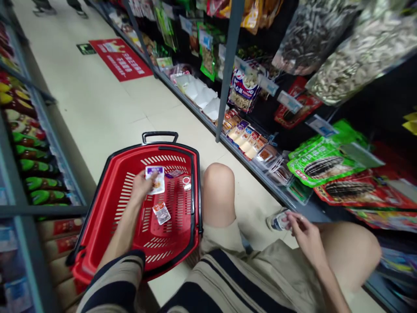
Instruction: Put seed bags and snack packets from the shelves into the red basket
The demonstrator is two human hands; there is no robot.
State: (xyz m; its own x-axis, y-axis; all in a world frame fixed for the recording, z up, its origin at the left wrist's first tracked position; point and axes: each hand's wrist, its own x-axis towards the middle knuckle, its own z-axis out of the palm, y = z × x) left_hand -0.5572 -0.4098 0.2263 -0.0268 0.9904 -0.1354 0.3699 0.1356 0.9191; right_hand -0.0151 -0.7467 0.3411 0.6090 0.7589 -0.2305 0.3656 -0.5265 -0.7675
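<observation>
My left hand [140, 186] is inside the red shopping basket [110, 163], closed on a small snack packet [158, 184] with a purple top and a whitish lower part. Below it in the basket lies a clear packet with an orange-red top [161, 213]. A flat purple packet [174, 174] and a small packet with a red round mark [186, 183] lie farther right. Over my right thigh, my right hand [302, 232] is loosely bent with its fingers apart, holding nothing that I can see. A shoe [276, 220] shows just beyond its fingertips.
On the right, a shelf carries small snack packs [249, 139], white trays [203, 95] and hanging green sunflower-seed bags [325, 163]. A grey upright post [228, 69] stands there. Another stocked shelf [42, 174] borders the left. A red floor sign [120, 58] lies in the aisle.
</observation>
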